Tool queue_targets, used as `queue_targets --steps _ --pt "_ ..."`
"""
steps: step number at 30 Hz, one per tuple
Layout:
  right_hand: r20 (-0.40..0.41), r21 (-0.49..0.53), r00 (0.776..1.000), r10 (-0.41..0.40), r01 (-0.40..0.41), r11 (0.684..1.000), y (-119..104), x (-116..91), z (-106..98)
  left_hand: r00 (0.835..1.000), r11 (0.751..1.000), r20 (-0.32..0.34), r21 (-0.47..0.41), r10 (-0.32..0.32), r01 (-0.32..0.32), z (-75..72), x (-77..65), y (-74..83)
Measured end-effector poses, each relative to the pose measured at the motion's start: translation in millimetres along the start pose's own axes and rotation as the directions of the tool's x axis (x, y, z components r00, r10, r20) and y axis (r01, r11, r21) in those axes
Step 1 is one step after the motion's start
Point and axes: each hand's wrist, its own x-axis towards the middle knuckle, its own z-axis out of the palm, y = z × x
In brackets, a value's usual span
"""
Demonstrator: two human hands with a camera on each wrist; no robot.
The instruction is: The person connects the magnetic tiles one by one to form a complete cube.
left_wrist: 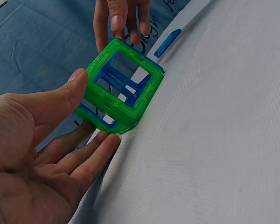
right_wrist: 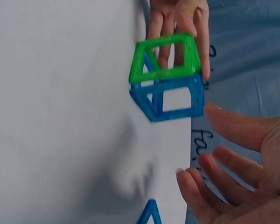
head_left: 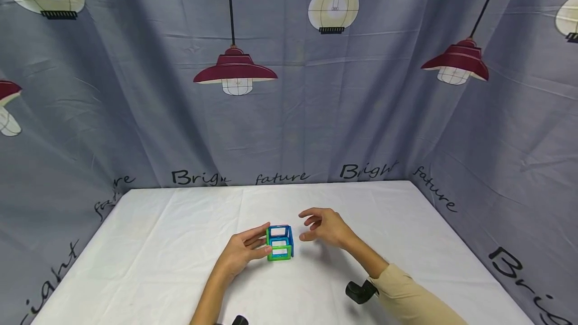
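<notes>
A small cube of see-through magnetic tiles [head_left: 280, 247], with green and blue square frames, stands on the white table in front of me. My left hand [head_left: 241, 252] holds it from the left, thumb on a green frame and fingertips against the side, as the left wrist view shows. Just right of the cube is my right hand [head_left: 328, 227], raised, its fingers loosely bent around nothing. In the right wrist view its thumb tip comes close to a blue frame; the head view shows a gap there. A loose blue tile [left_wrist: 168, 43] lies beyond the cube in the left wrist view.
White cloth covers the table [head_left: 158, 260]. A grey-blue curtain [head_left: 280, 129] printed with lamps and lettering surrounds its back and sides. The pointed corner of a blue tile [right_wrist: 151, 205] shows at the right wrist view's bottom edge. A black wrist device [head_left: 361, 292] sits by the right sleeve.
</notes>
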Motion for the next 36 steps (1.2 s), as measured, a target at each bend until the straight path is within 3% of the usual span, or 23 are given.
queue_targets --steps 7,14,26,36 --pt "-0.126 -0.047 0.990 0.055 -0.061 0.997 15.0 0.1 -10.9 1.000 1.000 0.012 -0.011 0.003 -0.003 -1.8 1.9 -4.5" --pt "-0.195 -0.058 0.974 0.111 -0.124 0.991 42.3 2.1 -22.2 1.000 1.000 0.005 0.000 -0.001 0.001 -1.9 -0.4 0.2" --pt "-0.204 -0.085 0.968 0.147 -0.167 0.982 68.6 -4.3 -22.7 1.000 1.000 0.007 -0.019 0.001 -0.001 -0.5 1.2 -1.7" --pt "-0.152 -0.134 0.982 0.117 -0.137 0.981 77.6 -8.9 -20.9 1.000 1.000 0.014 -0.004 0.001 -0.001 -3.8 2.9 -4.6"
